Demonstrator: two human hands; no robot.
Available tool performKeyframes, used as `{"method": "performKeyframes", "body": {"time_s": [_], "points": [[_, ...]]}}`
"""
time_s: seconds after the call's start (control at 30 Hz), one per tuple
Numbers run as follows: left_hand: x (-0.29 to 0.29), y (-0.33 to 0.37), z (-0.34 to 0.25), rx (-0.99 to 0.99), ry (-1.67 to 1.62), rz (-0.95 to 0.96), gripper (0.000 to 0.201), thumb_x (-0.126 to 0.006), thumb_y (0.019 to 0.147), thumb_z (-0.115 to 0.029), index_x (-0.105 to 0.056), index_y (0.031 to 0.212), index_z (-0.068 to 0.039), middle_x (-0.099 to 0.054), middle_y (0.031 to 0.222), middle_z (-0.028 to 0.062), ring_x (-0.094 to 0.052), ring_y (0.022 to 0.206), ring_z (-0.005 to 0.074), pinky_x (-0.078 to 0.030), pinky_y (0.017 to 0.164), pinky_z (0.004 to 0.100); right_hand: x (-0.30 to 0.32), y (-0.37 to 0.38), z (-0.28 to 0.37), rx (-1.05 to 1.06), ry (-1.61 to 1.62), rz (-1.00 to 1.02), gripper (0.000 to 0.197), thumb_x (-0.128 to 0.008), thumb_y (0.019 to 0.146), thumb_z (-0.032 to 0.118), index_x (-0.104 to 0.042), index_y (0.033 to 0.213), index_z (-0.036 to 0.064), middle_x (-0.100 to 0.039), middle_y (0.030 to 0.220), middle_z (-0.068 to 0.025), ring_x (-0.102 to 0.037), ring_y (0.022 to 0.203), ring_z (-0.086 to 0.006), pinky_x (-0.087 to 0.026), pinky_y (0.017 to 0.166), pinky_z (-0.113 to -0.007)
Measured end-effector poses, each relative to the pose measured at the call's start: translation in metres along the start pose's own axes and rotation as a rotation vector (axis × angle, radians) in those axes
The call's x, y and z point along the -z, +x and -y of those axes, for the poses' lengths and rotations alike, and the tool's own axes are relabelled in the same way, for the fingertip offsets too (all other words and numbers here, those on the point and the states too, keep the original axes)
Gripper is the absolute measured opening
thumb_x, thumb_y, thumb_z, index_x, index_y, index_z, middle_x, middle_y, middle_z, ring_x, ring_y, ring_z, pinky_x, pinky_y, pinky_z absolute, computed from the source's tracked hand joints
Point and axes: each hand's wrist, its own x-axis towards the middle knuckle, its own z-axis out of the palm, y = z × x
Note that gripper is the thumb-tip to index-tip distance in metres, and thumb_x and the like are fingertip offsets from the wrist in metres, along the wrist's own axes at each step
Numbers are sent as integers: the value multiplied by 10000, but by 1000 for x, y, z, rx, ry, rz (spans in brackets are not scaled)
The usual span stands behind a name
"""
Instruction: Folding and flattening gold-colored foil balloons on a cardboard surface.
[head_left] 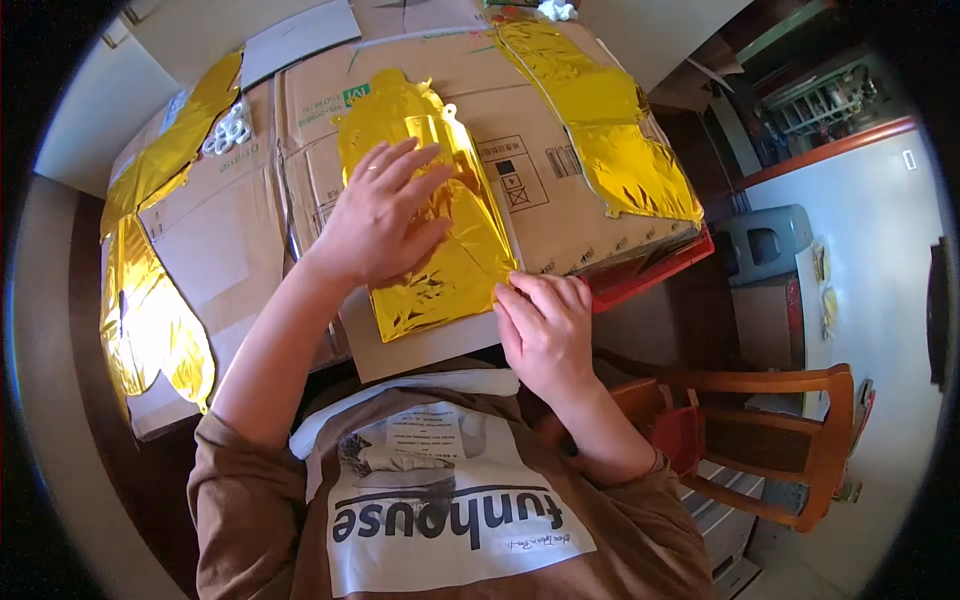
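Observation:
A shiny gold foil balloon (450,270), flat and partly folded, lies in front of me on a cardboard surface (220,240). Spread across its left part, my left hand (380,215) presses down with the fingers apart. At the balloon's near right corner, my right hand (548,328) has its thumb and fingers closed on the foil edge. A grey-white board (385,358) shows under the balloon's near edge. Two more gold foil pieces lie flat, one piece (150,290) along the left side and another piece (620,140) at the far right.
A bundle of white rings (228,132) rests beside the left foil. At the back lies a pale flat board (300,40). Something red (650,270) sits below the cardboard's right edge. A wooden chair (770,440) stands at my right, with a grey plastic stool (770,240) beyond it.

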Motion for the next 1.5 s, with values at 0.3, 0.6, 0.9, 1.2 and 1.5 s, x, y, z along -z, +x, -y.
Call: {"method": "performKeyframes", "body": {"time_s": [0.3,0.6,0.9,1.2,1.5], "points": [[19,-61,-20,24,-66,6,483,-795,806,-176,-648,1237,-15,-615,1282,188,-572,1225,415,-465,1065,519,-10,20,30,139,108,31,535,-779,848,313,-624,1285,49,-528,1357,-208,-503,1256,-388,-384,1060,-583],[19,-60,8,65,-179,33,379,-777,850,-135,-677,1191,-5,-617,1267,190,-609,1181,377,-513,999,455,-35,-10,62,118,83,379,835,-762,845,453,-400,1570,249,-247,1637,-197,-228,1483,-499,-195,1128,-766],[19,-19,63,59,11,-104,262,-750,856,-81,-717,1108,-21,-668,1182,162,-659,1084,351,-545,930,437,-37,-12,59,129,100,404,881,-806,808,438,-397,1571,274,-212,1643,-213,-198,1485,-522,-167,1115,-793],[-41,39,12,-399,-186,98,227,-705,852,-97,-732,1069,-36,-702,1129,146,-673,1055,344,-552,907,462,-38,-11,58,111,136,400,862,-809,783,458,-436,1538,272,-282,1609,-203,-237,1465,-511,-171,1100,-794],[-38,62,64,-168,-74,-179,271,-751,884,-121,-727,1145,-49,-683,1242,159,-656,1106,363,-539,962,447,-32,-8,55,133,146,378,893,-827,756,454,-439,1535,256,-281,1621,-193,-275,1455,-490,-187,1106,-772]]}}
